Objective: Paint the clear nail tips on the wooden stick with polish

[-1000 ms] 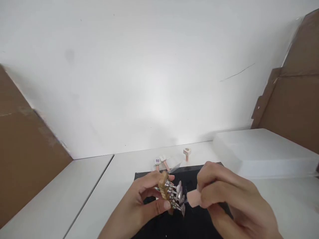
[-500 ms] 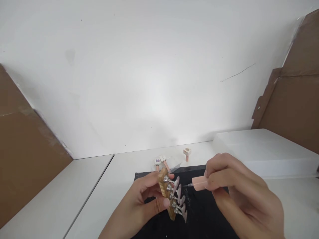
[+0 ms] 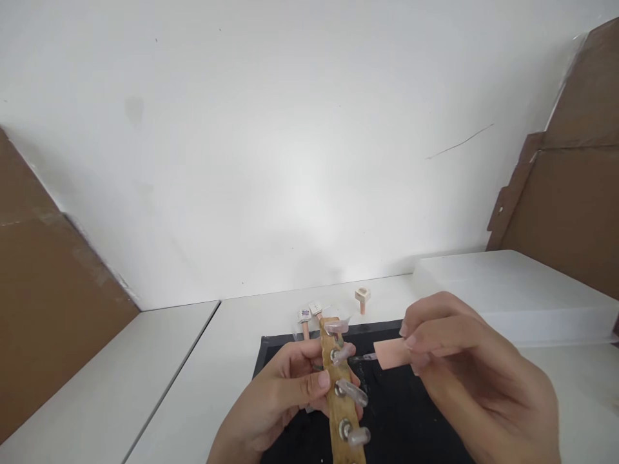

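Wooden, with a wavy edge, the nail-tip holder [image 3: 339,409] is over the black tray [image 3: 396,415], its upper end toward 12 o'clock and its lower end toward 6. Coming from 7 o'clock, the left hand [image 3: 283,390] pinches it, thumb on the front and fingers curled behind, some fingertips showing past the far edge. Four translucent nail tips [image 3: 353,392] show on round metal mounts along it. From 4 o'clock, the right hand [image 3: 478,367] pinches the pink-handled brush [image 3: 393,354] between bent thumb and fingers, its bristles pointing to 9 o'clock, near the second tip down; I cannot tell whether they touch. Pale smears mark the tray floor. Beyond its rim, two pale-topped pink pieces [image 3: 305,316] lie at 11 o'clock by clear plastic, partly blocked by the holder, and a similar piece [image 3: 362,296] is at 12. At 2 o'clock sits a translucent white box [image 3: 507,290], its contents hidden; brown cardboard [image 3: 570,206] rises behind it.
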A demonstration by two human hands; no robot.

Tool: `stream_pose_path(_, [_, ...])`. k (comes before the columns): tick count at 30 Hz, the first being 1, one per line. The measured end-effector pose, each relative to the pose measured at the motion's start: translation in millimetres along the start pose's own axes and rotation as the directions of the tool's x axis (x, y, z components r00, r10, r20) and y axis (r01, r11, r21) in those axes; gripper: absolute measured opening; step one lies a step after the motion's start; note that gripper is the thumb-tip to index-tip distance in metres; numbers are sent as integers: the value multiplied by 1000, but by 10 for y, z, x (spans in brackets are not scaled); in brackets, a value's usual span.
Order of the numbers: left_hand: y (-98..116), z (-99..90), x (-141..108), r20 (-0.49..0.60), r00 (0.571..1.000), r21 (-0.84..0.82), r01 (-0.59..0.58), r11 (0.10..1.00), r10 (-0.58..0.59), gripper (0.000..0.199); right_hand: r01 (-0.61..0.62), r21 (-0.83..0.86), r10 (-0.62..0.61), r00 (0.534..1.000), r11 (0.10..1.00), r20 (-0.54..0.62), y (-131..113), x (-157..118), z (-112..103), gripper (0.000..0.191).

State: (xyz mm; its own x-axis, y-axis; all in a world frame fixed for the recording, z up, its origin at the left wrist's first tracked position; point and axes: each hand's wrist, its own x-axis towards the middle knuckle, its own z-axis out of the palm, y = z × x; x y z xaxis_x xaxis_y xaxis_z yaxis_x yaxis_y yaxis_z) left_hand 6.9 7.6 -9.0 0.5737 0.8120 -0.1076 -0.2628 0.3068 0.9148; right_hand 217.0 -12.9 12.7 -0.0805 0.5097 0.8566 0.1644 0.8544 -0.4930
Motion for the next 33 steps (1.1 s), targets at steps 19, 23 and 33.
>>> stream_pose_path(19, [-4, 56, 50, 87, 996, -102, 0, 995, 9, 24, 72, -53, -68, 995, 996, 78, 74, 18, -9, 33])
stream_pose_path(23, [-7, 23, 16, 100, 995, -121, 11, 993, 2, 33, 116, -91, -114, 993, 989, 30, 69, 38, -16, 31])
stream_pose_path(33, [2, -3, 40, 66, 998, -89, 5, 996, 0, 30, 80, -50, -77, 995, 996, 56, 78, -24, -49, 32])
